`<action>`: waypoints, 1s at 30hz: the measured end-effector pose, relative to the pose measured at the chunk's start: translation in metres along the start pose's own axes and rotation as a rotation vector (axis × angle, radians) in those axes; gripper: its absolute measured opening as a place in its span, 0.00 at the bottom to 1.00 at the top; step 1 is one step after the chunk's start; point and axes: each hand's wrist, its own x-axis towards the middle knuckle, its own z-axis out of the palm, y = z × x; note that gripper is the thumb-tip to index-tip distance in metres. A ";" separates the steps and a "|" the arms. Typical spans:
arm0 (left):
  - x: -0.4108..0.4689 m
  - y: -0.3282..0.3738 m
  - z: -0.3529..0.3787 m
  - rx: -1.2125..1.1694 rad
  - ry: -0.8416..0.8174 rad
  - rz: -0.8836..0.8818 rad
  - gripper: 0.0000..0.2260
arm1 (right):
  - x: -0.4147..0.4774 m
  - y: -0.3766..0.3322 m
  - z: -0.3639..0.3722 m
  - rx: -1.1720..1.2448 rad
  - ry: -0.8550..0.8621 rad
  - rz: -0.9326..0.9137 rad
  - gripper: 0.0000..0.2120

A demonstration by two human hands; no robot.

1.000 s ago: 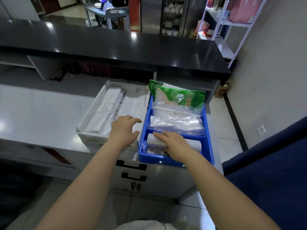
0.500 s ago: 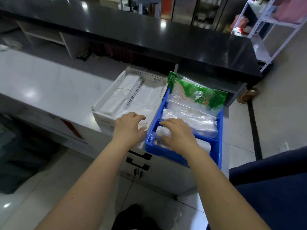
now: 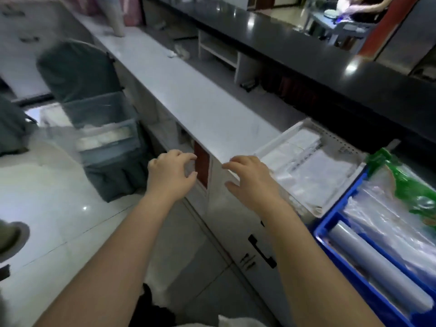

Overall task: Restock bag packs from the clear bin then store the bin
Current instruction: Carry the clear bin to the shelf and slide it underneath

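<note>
A clear bin [image 3: 103, 119] sits on a covered grey chair at the left, with white packs [image 3: 103, 139] showing through its wall. On the white counter at the right stand a white tray [image 3: 278, 142] holding flat clear bag packs [image 3: 313, 171] and a blue tray [image 3: 330, 232] with rolls and a green pack [image 3: 410, 182]. My left hand [image 3: 171, 174] and my right hand [image 3: 251, 180] hover in front of the counter edge, between the bin and the trays. Both have their fingers spread and hold nothing.
The white counter [image 3: 188, 90] runs from far left to near right under a raised black counter [image 3: 330, 57]. Cabinet doors with black handles [image 3: 262, 251] are below. The grey chair [image 3: 77, 69] stands on the tiled floor at the left. A person is at the far back right.
My view has swung left, bringing the clear bin on the chair into sight. Both hands have left the white and blue trays and moved left, empty, in front of the counter edge.
</note>
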 end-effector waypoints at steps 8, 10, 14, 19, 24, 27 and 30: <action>0.022 -0.223 -0.087 0.072 0.118 -0.221 0.18 | 0.154 -0.181 0.084 0.034 -0.029 -0.262 0.20; 0.031 -0.280 -0.115 0.095 0.134 -0.260 0.19 | 0.192 -0.228 0.106 0.059 -0.029 -0.310 0.20; 0.053 -0.379 -0.172 0.143 0.176 -0.315 0.20 | 0.264 -0.310 0.141 0.071 -0.042 -0.381 0.21; 0.082 -0.469 -0.199 0.109 0.183 -0.360 0.20 | 0.333 -0.379 0.178 0.136 -0.102 -0.423 0.20; 0.123 -0.528 -0.182 0.087 0.075 -0.383 0.21 | 0.400 -0.410 0.216 0.169 -0.062 -0.428 0.18; 0.171 -0.565 -0.181 0.086 0.063 -0.372 0.21 | 0.459 -0.416 0.236 0.169 -0.058 -0.394 0.17; 0.235 -0.603 -0.185 0.089 0.079 -0.348 0.20 | 0.526 -0.419 0.258 0.187 -0.034 -0.365 0.17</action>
